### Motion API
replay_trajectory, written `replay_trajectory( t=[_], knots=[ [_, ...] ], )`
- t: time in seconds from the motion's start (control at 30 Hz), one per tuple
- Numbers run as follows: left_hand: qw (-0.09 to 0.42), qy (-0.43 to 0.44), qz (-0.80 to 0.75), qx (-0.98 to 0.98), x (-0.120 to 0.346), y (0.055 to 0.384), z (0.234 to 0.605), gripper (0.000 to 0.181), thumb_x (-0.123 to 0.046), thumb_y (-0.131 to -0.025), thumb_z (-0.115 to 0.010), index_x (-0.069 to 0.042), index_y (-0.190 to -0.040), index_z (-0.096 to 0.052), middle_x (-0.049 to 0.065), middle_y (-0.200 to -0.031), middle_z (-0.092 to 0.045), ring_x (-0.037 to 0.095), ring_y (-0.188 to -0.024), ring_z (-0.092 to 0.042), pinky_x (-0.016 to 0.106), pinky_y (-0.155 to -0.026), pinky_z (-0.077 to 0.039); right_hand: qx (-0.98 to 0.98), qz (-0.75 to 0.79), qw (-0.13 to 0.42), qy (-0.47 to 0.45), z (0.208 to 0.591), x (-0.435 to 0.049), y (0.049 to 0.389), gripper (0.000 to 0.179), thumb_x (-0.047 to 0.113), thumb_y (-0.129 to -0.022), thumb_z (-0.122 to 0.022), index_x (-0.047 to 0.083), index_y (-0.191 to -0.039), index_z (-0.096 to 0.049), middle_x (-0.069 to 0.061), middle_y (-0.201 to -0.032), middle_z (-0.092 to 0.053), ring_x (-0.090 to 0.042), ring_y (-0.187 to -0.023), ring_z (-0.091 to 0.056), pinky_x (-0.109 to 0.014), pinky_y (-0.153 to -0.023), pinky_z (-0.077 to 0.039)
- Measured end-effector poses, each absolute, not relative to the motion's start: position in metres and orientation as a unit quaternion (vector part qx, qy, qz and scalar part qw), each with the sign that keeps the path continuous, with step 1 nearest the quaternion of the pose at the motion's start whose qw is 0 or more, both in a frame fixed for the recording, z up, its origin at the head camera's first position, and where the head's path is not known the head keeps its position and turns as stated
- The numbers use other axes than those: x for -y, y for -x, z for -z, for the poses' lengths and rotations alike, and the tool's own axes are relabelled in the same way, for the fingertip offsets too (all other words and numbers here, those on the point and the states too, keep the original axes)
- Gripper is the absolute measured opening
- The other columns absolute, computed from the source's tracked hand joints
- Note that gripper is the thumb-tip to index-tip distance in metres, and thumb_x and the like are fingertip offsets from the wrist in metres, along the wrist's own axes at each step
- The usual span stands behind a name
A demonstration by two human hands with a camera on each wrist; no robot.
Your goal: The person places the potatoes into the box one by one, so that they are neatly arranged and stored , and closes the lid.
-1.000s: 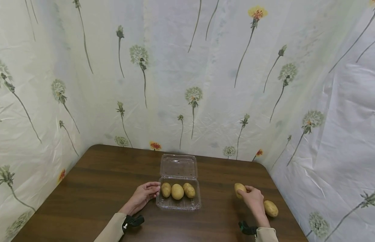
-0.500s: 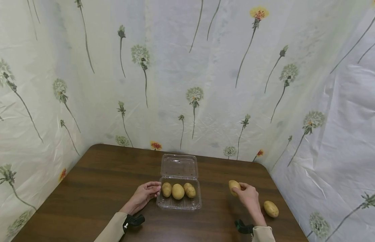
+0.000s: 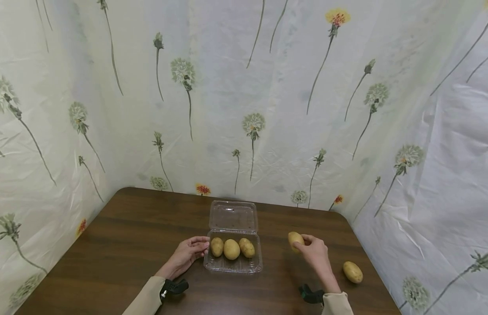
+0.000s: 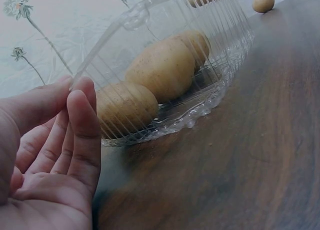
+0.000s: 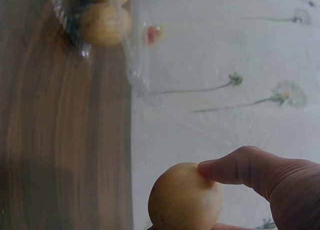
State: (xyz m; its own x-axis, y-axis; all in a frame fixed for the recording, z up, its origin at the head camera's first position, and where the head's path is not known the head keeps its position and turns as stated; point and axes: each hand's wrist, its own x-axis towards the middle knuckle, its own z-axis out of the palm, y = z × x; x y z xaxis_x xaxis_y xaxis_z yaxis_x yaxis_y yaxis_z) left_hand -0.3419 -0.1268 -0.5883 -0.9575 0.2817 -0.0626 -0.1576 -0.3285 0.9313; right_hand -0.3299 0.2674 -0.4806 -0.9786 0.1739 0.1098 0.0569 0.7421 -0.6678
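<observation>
With our left hand point(image 3: 184, 256) we pinched the left rim of the clear container point(image 3: 233, 266), three potatoes point(image 3: 231, 249) inside; rightward, our right hand point(image 3: 314, 253) gripped a fourth potato point(image 3: 295, 241), and a fifth potato point(image 3: 352, 272) lay beyond.

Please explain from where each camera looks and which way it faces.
Head: worn on the head, facing forward and down at the table and flowered backdrop; left hand, right hand and sleeves show.
Left wrist: on that wrist, facing the clear container; the left hand shows.
Right wrist: on that wrist, facing past the held potato toward table and backdrop; part of the right hand shows.
Shared by both wrist views: potatoes inside the container.
</observation>
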Motion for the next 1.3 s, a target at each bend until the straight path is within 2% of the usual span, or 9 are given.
replay_trajectory(
  t=[0.27,0.53,1.0,1.3],
  knots=[
    [0.136,-0.056,-0.814,-0.561,0.127,0.342,0.589,0.040,-0.012,-0.093,-0.064,0.005,-0.127,-0.052,-0.003,-0.091,-0.070,0.006,-0.078,-0.064,0.020,-0.071,-0.052,0.922,-0.378,0.070,0.048,0.472,-0.251,0.325,0.050,0.029,-0.083,-0.073,-0.002,-0.122,-0.063,-0.018,-0.107,-0.070,-0.027,-0.095,-0.065,-0.035,-0.073,-0.051],
    [0.132,-0.052,-0.814,-0.563,0.127,0.342,0.589,0.038,-0.012,-0.094,-0.063,0.005,-0.127,-0.053,-0.003,-0.090,-0.070,0.006,-0.078,-0.064,0.020,-0.070,-0.052,0.918,-0.388,0.074,0.023,0.463,-0.233,0.322,0.049,0.026,-0.083,-0.073,-0.001,-0.122,-0.064,-0.019,-0.107,-0.070,-0.029,-0.096,-0.067,-0.041,-0.078,-0.053],
    [0.132,-0.050,-0.818,-0.557,0.127,0.342,0.588,0.035,-0.010,-0.094,-0.063,0.004,-0.125,-0.054,-0.003,-0.088,-0.071,0.007,-0.077,-0.064,0.020,-0.069,-0.052,0.907,-0.415,0.072,-0.006,0.459,-0.203,0.324,0.047,0.020,-0.079,-0.073,-0.001,-0.120,-0.065,-0.018,-0.106,-0.070,-0.030,-0.095,-0.069,-0.036,-0.073,-0.055],
    [0.135,-0.055,-0.814,-0.562,0.127,0.341,0.586,0.039,-0.011,-0.094,-0.062,0.007,-0.127,-0.051,-0.005,-0.088,-0.070,0.006,-0.077,-0.064,0.020,-0.071,-0.052,0.906,-0.417,0.065,-0.024,0.462,-0.184,0.323,0.046,0.019,-0.078,-0.075,-0.001,-0.118,-0.066,-0.016,-0.103,-0.071,-0.028,-0.092,-0.069,-0.032,-0.068,-0.055]
  ],
)
